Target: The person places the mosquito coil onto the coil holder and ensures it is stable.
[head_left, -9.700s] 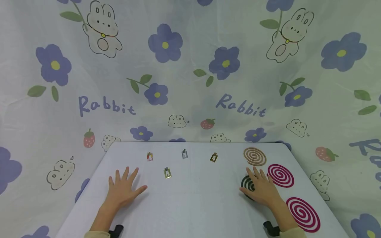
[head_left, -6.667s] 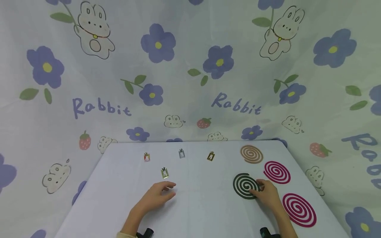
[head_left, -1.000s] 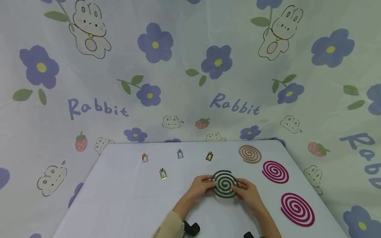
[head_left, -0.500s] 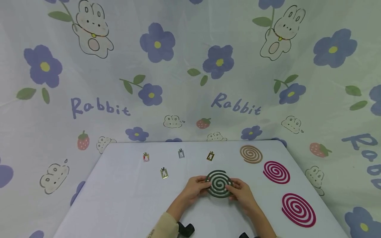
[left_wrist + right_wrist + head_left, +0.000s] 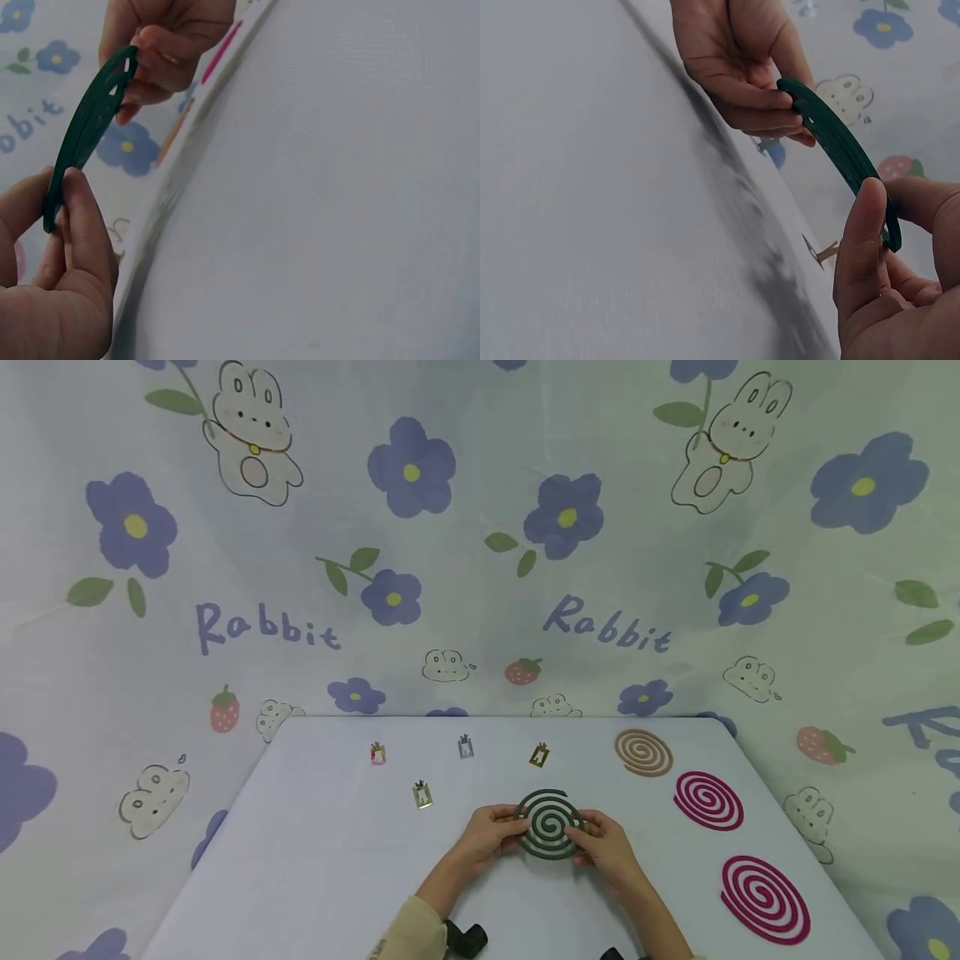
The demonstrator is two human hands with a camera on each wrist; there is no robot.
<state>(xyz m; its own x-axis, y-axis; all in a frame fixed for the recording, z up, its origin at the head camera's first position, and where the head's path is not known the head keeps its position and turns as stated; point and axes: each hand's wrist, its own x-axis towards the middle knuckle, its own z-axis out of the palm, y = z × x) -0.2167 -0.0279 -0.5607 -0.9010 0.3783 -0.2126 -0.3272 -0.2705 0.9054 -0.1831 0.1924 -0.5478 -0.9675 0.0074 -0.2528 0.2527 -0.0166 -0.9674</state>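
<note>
A dark green mosquito coil (image 5: pixel 550 825) is held above the near middle of the white table by both hands. My left hand (image 5: pixel 486 842) pinches its left edge, thumb on the face toward me and fingers behind. On the opposite edge my right hand (image 5: pixel 606 850) pinches it the same way. Both wrist views show the coil (image 5: pixel 90 124) nearly edge-on and slightly bowed, clear of the tabletop, with the left hand (image 5: pixel 64 277) and right hand (image 5: pixel 900 277) at its two ends. Its spiral rings lie together as one disc.
Two magenta coils (image 5: pixel 708 801) (image 5: pixel 766 900) and a tan coil (image 5: pixel 643 752) lie along the table's right side. Small metal coil stands (image 5: pixel 422 794) (image 5: pixel 539 755) (image 5: pixel 466 747) (image 5: pixel 378 753) lie toward the back. A rabbit-and-flower cloth (image 5: pixel 480 568) hangs behind the white table (image 5: pixel 300 860).
Earlier both hands lay spread apart; the right hand then picked up the green coil and the left hand took its other edge. Over the last second the coil has shifted slightly left.
</note>
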